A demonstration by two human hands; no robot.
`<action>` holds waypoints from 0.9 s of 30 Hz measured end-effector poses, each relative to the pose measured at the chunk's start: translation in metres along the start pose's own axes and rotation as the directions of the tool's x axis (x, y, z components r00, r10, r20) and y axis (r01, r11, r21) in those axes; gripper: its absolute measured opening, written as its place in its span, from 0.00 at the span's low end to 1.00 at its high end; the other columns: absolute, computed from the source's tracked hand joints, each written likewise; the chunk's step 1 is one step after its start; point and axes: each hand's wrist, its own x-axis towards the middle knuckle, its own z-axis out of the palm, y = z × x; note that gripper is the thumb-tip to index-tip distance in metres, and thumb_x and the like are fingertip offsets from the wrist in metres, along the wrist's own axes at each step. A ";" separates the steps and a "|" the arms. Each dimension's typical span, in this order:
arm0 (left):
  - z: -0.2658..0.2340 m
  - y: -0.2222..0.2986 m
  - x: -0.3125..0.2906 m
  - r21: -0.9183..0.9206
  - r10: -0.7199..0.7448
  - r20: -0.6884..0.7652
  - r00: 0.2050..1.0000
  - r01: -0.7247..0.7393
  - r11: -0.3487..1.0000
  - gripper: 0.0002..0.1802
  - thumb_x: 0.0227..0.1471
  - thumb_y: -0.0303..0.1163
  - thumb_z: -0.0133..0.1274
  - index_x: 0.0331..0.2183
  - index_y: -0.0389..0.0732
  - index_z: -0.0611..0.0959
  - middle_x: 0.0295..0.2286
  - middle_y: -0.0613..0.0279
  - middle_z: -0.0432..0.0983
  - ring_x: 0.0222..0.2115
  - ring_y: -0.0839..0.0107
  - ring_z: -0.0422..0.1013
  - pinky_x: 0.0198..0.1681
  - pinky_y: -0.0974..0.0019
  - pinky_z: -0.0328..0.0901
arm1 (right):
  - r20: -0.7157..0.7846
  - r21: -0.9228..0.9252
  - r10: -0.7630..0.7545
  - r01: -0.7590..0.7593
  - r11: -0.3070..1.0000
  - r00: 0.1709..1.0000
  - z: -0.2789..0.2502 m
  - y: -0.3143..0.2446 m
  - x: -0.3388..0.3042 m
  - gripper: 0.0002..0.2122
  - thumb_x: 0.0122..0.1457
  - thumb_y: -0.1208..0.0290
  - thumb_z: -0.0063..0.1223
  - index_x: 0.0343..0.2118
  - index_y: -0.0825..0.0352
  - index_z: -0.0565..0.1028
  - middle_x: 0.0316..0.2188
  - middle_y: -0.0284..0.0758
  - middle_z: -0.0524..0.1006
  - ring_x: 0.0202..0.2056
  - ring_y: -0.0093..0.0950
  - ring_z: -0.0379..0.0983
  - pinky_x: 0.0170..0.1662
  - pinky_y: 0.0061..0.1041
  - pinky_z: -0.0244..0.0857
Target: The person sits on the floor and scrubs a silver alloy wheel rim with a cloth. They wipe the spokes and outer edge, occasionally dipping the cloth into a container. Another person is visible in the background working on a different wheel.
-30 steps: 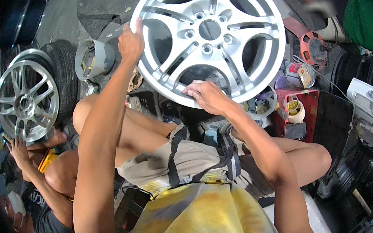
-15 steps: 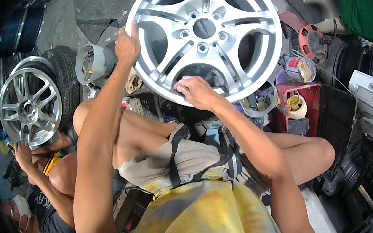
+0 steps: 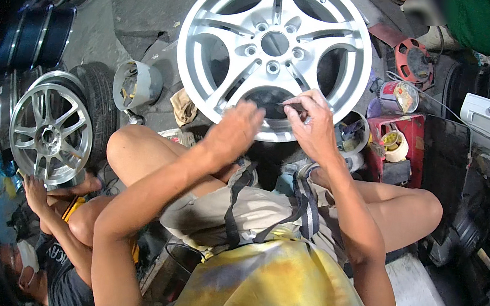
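My left arm comes up from the bottom and bends at the elbow. My left hand [image 3: 234,132] is out in front of me. It looks a bit blurry. Its fingers are curled loosely, and I cannot tell if they hold anything.

My right arm comes up from the lower right side. It reaches forward, nearly straight. My right hand [image 3: 311,124] is just beside my left one. Its fingers [image 3: 296,105] pinch together at the tips, with the thumb tucked close underneath.

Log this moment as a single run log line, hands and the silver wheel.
left hand: blurred, at alloy wheel lower rim | right hand: pinching small dark piece at rim | wheel: upright, face toward wearer
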 end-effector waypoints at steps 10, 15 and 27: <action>0.012 0.029 0.002 0.383 -0.044 -0.048 0.998 0.059 0.922 0.40 0.55 0.67 0.50 0.26 0.32 0.82 0.27 0.53 0.73 0.35 0.60 0.69 0.44 0.60 0.63 | -0.014 0.007 -0.076 0.077 0.997 0.997 -0.008 0.008 0.000 0.06 0.58 0.76 0.58 0.37 0.72 0.80 0.31 0.38 0.73 0.30 0.27 0.71 0.34 0.27 0.66; 0.015 0.044 0.014 0.580 -0.200 0.132 0.971 0.088 0.810 0.49 0.45 0.80 0.45 0.26 0.34 0.83 0.24 0.60 0.70 0.33 0.63 0.63 0.44 0.59 0.58 | -0.056 -0.014 -0.136 0.135 0.991 0.989 -0.008 0.016 -0.001 0.07 0.59 0.74 0.58 0.37 0.71 0.78 0.33 0.44 0.75 0.34 0.44 0.75 0.39 0.37 0.69; 0.044 0.043 0.017 0.270 -0.113 0.037 0.993 0.099 0.958 0.52 0.45 0.71 0.56 0.44 0.25 0.80 0.41 0.48 0.70 0.48 0.52 0.63 0.55 0.51 0.58 | -0.009 -0.033 -0.148 0.147 0.989 0.989 -0.001 -0.003 0.000 0.07 0.58 0.72 0.60 0.36 0.71 0.80 0.33 0.45 0.76 0.36 0.45 0.75 0.39 0.38 0.68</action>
